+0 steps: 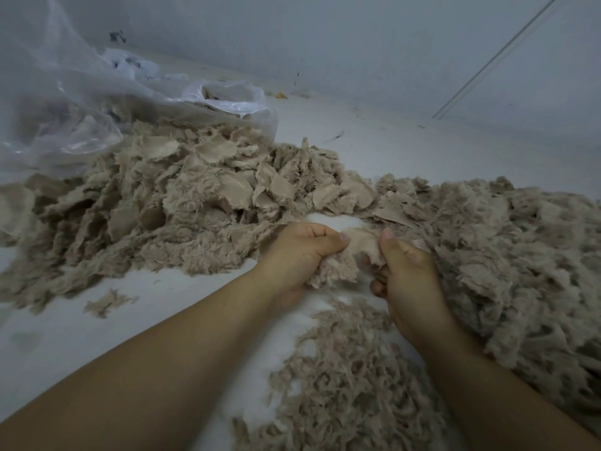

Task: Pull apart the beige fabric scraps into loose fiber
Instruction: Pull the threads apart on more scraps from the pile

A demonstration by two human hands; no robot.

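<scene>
One beige fabric scrap (359, 245) is stretched between both hands just above the white floor. My left hand (300, 252) grips its left side with thumb and curled fingers. My right hand (406, 281) pinches its right side, thumb on top. A big heap of beige fabric scraps (182, 196) lies to the left and behind. Loose beige fiber (527, 255) is piled on the right, and more loose fiber (351, 379) is spread between my forearms near the bottom.
A large clear plastic bag (58, 102) slumps over the scrap heap at the back left, with a smaller white bag (227, 99) behind it. A single small scrap (104, 302) lies on the white floor (97, 346). A grey wall rises behind.
</scene>
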